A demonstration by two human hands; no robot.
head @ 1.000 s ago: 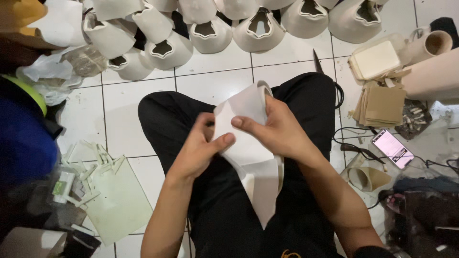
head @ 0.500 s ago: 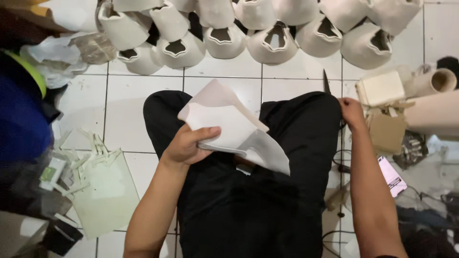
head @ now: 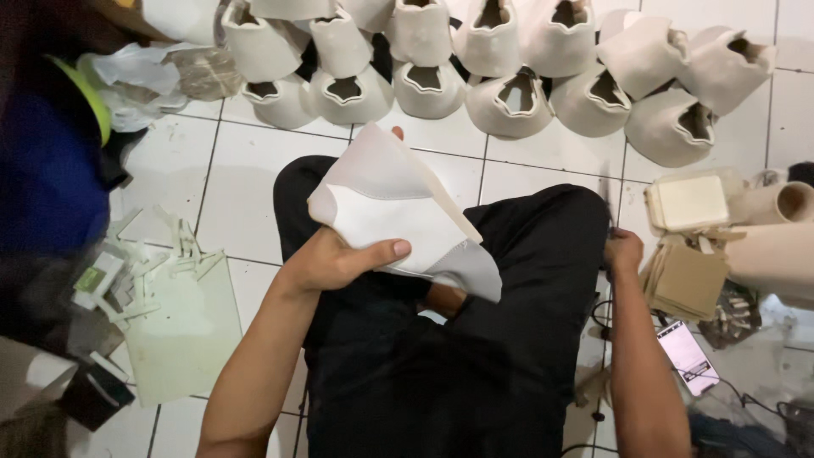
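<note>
Head view: my left hand (head: 335, 263) clenches a folded white shoe upper (head: 398, 208) above my lap; my right hand (head: 623, 252) reaches beside cardboard pieces (head: 687, 280), its grip unclear.

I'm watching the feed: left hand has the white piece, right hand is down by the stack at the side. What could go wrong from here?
1. The left hand pinches the white shoe-upper piece alone, so its loose lower flap may sag or crease.
2. The right hand gropes beside the tan cardboard stack off-centre in view, and could topple it.
3. The lit phone and cable lie close below; they might get snagged.
</note>
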